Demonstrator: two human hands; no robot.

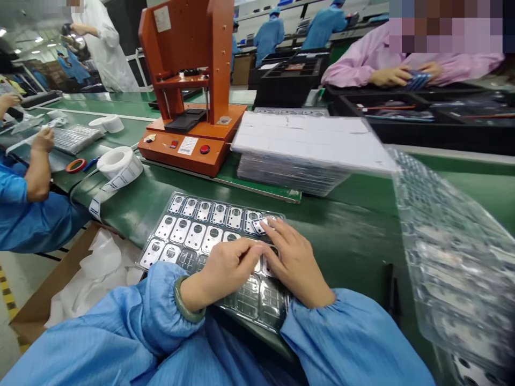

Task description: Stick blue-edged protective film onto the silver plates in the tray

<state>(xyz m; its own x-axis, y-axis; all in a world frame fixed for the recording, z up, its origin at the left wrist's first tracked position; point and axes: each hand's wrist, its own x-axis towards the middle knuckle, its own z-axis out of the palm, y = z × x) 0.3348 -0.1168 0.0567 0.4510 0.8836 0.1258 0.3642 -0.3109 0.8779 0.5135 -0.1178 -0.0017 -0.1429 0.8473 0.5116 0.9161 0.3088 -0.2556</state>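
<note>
A clear plastic blister tray (245,303) lies on the green bench in front of me. Small white plates with a round window and dark holes fill the far rows, while several near pockets show bare plastic. My right hand (295,260) has its fingers curled on one small white plate (261,224), which sits tilted over the far row. My left hand (225,271) is closed in a pinch above the tray's middle, its fingertips meeting my right thumb. Whatever that pinch holds is too small or hidden to make out.
An orange press (189,128) stands behind the tray, beside stacked trays topped by a white sheet (309,136). More clear trays (454,268) rise at right. A label roll (119,163) lies left, above a carton of white scraps (100,268). Co-workers sit left and across.
</note>
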